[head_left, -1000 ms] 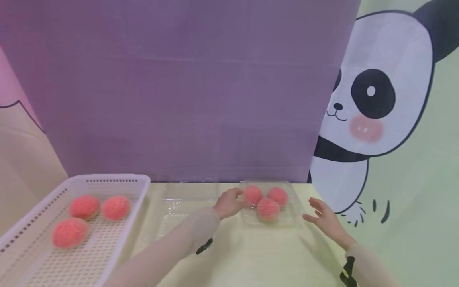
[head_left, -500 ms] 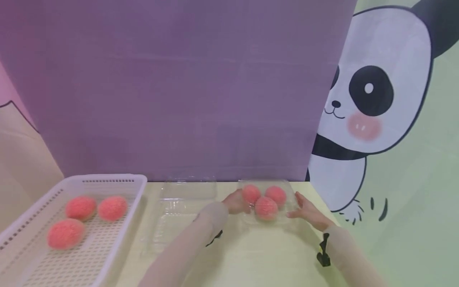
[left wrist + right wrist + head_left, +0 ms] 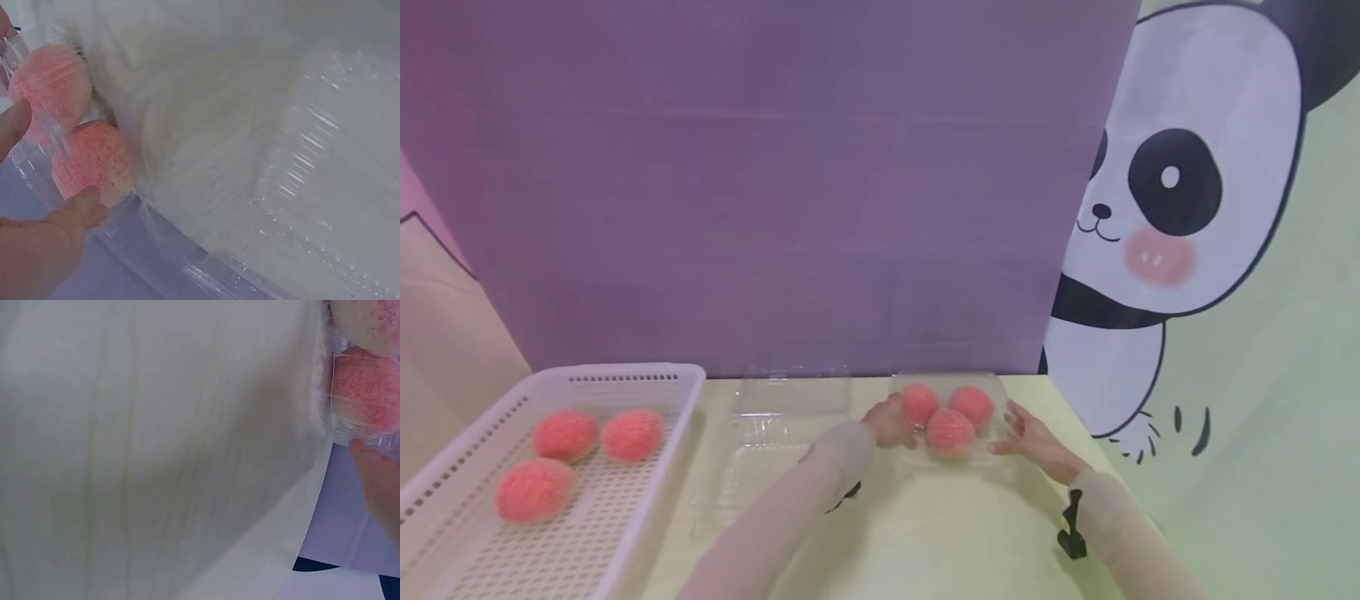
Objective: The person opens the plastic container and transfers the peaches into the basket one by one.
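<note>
A clear plastic clamshell box (image 3: 1000,385) stands at the back of the table with three round buns (image 3: 951,433) in it, pink and crumb-coated. Plastic covers the buns (image 3: 94,159) in the left wrist view, so the lid appears to be down. My left hand (image 3: 889,422) is at the box's left side, fingers spread along its wall. On the opposite side, my right hand (image 3: 1037,442) has its fingertips at the right wall, fingers fairly straight. One right fingertip (image 3: 357,447) meets the box edge in the right wrist view.
Left of my left hand lies a second clear box (image 3: 767,433), opened out flat with its lid back. A white perforated basket (image 3: 688,433) at far left holds three more pink buns (image 3: 535,490). A purple sheet (image 3: 775,208) hangs behind the table.
My right hand has come in from the right to the box's side. My left hand has settled closer against the left wall. The box of buns has shifted slightly left.
</note>
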`<state>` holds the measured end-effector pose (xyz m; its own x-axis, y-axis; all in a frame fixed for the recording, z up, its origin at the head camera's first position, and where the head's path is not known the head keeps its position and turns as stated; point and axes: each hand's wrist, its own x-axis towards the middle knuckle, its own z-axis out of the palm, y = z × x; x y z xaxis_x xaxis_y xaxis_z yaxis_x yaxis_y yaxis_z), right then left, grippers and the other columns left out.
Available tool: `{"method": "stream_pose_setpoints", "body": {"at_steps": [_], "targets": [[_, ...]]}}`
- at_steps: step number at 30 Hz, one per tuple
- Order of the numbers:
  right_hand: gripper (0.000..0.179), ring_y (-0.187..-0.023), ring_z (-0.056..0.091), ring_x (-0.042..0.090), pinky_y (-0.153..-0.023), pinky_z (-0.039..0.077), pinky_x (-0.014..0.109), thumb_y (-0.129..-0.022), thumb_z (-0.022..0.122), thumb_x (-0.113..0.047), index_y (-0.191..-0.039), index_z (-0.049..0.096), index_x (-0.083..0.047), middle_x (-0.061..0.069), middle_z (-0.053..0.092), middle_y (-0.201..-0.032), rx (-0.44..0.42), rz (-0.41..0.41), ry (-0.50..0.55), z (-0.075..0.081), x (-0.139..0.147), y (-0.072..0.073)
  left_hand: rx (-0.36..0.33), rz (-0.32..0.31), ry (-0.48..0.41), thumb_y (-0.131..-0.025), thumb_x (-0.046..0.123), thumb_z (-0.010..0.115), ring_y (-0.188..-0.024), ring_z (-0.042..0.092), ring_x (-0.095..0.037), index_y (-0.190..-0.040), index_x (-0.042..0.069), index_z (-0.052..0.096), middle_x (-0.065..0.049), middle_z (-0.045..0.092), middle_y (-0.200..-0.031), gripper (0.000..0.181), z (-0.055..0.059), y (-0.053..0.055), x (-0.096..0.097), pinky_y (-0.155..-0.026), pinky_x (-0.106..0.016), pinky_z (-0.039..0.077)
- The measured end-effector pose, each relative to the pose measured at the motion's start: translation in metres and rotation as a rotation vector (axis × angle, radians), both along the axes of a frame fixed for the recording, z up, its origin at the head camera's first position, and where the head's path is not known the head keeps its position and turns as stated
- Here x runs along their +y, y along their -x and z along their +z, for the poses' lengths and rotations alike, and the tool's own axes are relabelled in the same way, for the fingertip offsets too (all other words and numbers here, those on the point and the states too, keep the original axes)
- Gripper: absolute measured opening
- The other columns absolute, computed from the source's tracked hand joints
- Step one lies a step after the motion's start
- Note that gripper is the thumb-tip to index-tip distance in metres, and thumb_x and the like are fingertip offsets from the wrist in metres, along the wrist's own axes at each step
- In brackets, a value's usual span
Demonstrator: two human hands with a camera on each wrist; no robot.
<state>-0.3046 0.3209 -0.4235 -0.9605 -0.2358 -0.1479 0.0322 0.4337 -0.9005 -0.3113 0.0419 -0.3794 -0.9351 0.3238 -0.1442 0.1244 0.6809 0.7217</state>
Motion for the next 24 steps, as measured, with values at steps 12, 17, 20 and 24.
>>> {"method": "stream_pose_setpoints", "body": {"at_steps": [12, 17, 20, 24], "targets": [[0.104, -0.138, 0.009, 0.041, -0.109, 0.016, 0.056, -0.078, 0.071, -0.031, -0.147, -0.004, -0.006, 0.025, 0.010, -0.150, -0.030, -0.063, -0.083, 0.001, -0.021, -0.019, 0.039, -0.122, 0.027, -0.070, 0.003, 0.074, -0.111, 0.052, -0.034, -0.134, 0.000, 0.035, -0.018, 0.048, -0.128, 0.075, -0.002, -0.016, -0.023, -0.098, -0.049, 0.041], [0.103, -0.138, 0.009, 0.041, -0.110, 0.016, 0.054, -0.079, 0.071, -0.026, -0.146, -0.004, -0.005, 0.025, 0.010, -0.150, -0.020, -0.072, -0.060, 0.002, -0.029, -0.027, 0.073, -0.112, 0.059, -0.069, 0.004, 0.075, -0.110, 0.053, -0.034, -0.132, -0.003, 0.035, -0.019, 0.050, -0.125, 0.075, 0.001, -0.023, -0.029, -0.096, -0.047, 0.043], [0.102, -0.137, 0.010, 0.041, -0.110, 0.016, 0.053, -0.079, 0.071, -0.024, -0.146, -0.004, -0.004, 0.026, 0.009, -0.150, -0.010, -0.071, -0.046, 0.001, -0.033, -0.032, 0.072, -0.116, 0.044, -0.069, 0.003, 0.075, -0.109, 0.053, -0.034, -0.133, -0.001, 0.035, -0.019, 0.050, -0.126, 0.075, 0.002, -0.028, -0.033, -0.095, -0.048, 0.043], [0.103, -0.137, 0.011, 0.042, -0.110, 0.017, 0.053, -0.079, 0.071, -0.022, -0.146, -0.005, -0.002, 0.026, 0.008, -0.150, -0.002, -0.076, -0.038, 0.001, -0.038, -0.038, 0.066, -0.120, 0.029, -0.069, 0.003, 0.074, -0.108, 0.054, -0.035, -0.136, 0.000, 0.032, -0.020, 0.051, -0.126, 0.080, 0.006, -0.037, -0.039, -0.094, -0.049, 0.044]]}}
